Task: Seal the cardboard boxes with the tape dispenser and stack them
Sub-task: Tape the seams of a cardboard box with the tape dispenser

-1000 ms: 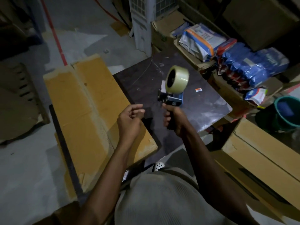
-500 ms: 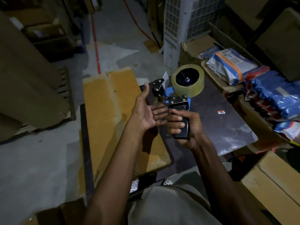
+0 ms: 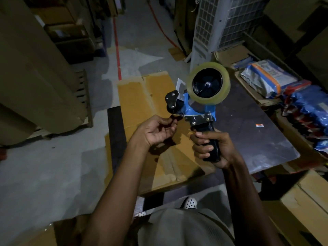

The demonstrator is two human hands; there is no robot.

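Note:
My right hand (image 3: pixel 211 146) grips the black handle of a blue tape dispenser (image 3: pixel 197 110) and holds it upright above the table. Its clear tape roll (image 3: pixel 207 84) faces me. My left hand (image 3: pixel 156 130) is palm up just left of the handle, with curled fingers and the thumb and fingertips together at the dispenser's cutter. Whether they pinch the tape end is not visible. A flattened cardboard box (image 3: pixel 142 100) lies under both hands on the dark table (image 3: pixel 257 125).
Blue and white packets (image 3: pixel 305 107) are piled at the table's right edge. A cardboard box (image 3: pixel 305 197) stands at the lower right. Large cardboard sheets (image 3: pixel 35 77) lean on the left, and a white grilled unit (image 3: pixel 213 29) stands behind the table.
The dispenser has been raised and turned so the roll faces me. My left hand went from an open palm beside it to curled fingers at the cutter. The camera tilted up.

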